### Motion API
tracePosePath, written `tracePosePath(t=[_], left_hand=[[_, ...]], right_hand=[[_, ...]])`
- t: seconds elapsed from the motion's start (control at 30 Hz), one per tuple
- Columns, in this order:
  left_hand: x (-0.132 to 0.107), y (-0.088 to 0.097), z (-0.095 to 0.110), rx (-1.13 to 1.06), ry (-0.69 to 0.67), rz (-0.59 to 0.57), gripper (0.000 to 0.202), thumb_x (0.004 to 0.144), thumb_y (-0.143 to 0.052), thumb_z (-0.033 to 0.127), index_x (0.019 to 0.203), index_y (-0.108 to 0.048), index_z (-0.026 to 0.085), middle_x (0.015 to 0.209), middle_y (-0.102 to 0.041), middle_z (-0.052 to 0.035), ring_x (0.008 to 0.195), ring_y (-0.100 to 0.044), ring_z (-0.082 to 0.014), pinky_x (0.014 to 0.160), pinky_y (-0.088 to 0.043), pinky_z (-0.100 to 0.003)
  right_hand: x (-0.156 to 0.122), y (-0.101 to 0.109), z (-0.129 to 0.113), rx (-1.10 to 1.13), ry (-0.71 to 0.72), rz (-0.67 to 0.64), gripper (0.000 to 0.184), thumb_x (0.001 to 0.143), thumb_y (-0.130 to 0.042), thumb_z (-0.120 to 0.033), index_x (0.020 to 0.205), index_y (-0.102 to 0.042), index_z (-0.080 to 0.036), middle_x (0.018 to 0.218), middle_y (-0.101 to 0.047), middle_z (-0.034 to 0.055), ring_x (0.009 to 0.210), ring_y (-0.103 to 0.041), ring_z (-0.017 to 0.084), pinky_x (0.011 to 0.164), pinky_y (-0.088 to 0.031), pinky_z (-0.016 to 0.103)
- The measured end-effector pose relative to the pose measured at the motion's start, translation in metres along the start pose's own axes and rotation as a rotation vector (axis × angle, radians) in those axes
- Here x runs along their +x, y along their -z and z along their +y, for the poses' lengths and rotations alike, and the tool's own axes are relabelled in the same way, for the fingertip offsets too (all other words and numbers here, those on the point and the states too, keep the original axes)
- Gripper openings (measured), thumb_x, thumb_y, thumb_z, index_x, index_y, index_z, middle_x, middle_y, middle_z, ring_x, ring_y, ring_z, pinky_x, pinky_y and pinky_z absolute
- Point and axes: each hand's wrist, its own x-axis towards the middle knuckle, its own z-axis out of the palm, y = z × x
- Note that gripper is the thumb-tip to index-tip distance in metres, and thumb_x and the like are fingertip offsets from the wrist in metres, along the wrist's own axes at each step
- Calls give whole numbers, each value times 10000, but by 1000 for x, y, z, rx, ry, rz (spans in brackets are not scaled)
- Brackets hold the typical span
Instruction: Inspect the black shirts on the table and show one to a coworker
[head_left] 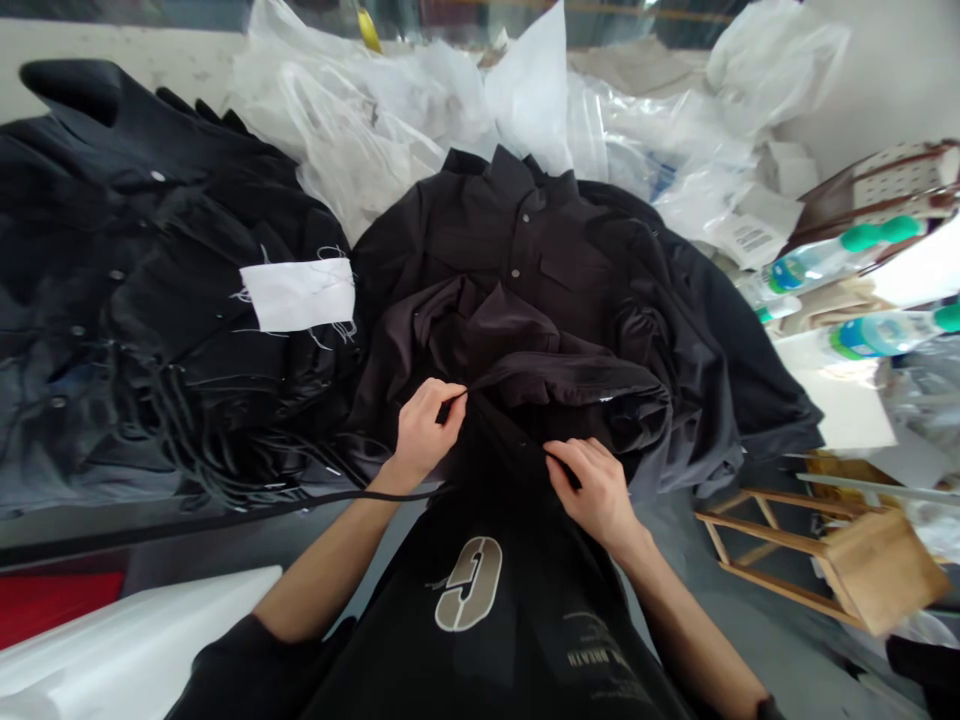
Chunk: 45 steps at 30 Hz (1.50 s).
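A dark button-front shirt lies bunched in front of me, its collar pointing away and its lower part folded up toward me. My left hand pinches an edge of the dark cloth between thumb and fingertips. To the right, my right hand grips the same garment's near edge, fingers bent over the fabric. A band of cloth stretches in a curve above both hands, with a small white tag on it. Beneath my left wrist runs a long black cord.
More dark shirts are heaped on the left, with a frayed white cloth piece on top. Clear plastic bags line the back. Water bottles lie at the right, above a wooden stool. A white surface is at lower left.
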Motion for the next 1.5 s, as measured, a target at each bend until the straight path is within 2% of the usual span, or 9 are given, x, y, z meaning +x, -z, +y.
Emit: tracePosePath(t=[0.17,0.3,0.43,0.63,0.87,1.07,1.3,1.43,1.5], left_hand=[[6,1,6,-182,363,-45,62,899,-651,247,913,-694,205,884,-697,-33,834,-647,-170,822,-507,-293],[14,4,9,-712,807,-136,196,833,-739,366,908,-702,188,907,-691,-23,820,-632,-151,772,-498,-254],[22,12,14,-1110,1087,-174,277,719,-839,353,846,-676,169,730,-637,12,652,-570,-110,608,-462,-205],[26,30,22,-1213,1034,-197,272,702,-848,342,797,-672,158,713,-626,1,607,-567,-114,557,-461,-211],[24,47,0,-1166,925,-242,252,693,-838,312,777,-669,145,814,-629,-35,661,-578,-124,579,-441,-215],[13,50,-29,-1027,912,-167,255,661,-846,282,729,-641,146,757,-569,-23,689,-520,-122,617,-419,-211],[1,51,-39,-933,1006,-201,258,624,-826,312,772,-685,154,766,-608,-30,670,-539,-141,609,-433,-225],[5,49,-39,-713,930,-256,273,691,-799,391,812,-731,156,751,-646,-37,687,-562,-159,626,-439,-234],[10,49,-35,-558,842,-348,292,721,-798,424,860,-751,172,793,-675,-39,729,-583,-171,665,-458,-240]], right_hand=[[-12,12,12,-74,-64,-181,67,979,-559,-205,976,-624,-186,842,-679,34,727,-622,185,715,-467,336],[-25,8,16,-208,-98,-386,45,925,-602,-191,949,-638,-181,903,-681,67,848,-650,264,760,-478,396],[-36,8,27,-62,-195,-267,182,948,-497,-128,1037,-646,-182,993,-711,72,904,-675,236,812,-517,366],[-46,23,39,97,-436,-78,251,904,-482,-195,1045,-690,-183,1037,-726,96,979,-681,259,855,-539,370],[-39,57,31,601,-669,-406,348,902,-600,-498,888,-750,-185,792,-730,43,698,-661,189,604,-497,269],[-32,84,38,426,-615,-467,280,906,-624,-442,1007,-752,-215,886,-752,35,806,-690,194,666,-507,268],[-30,89,47,430,-488,-198,192,934,-625,-385,973,-735,-232,950,-729,52,890,-682,202,799,-543,304],[-14,72,70,378,-599,101,255,934,-605,-412,1063,-699,-212,1017,-709,73,943,-665,216,875,-532,365],[-3,63,83,374,-659,124,335,904,-626,-442,1137,-681,-207,1061,-704,80,962,-658,223,862,-530,375]])
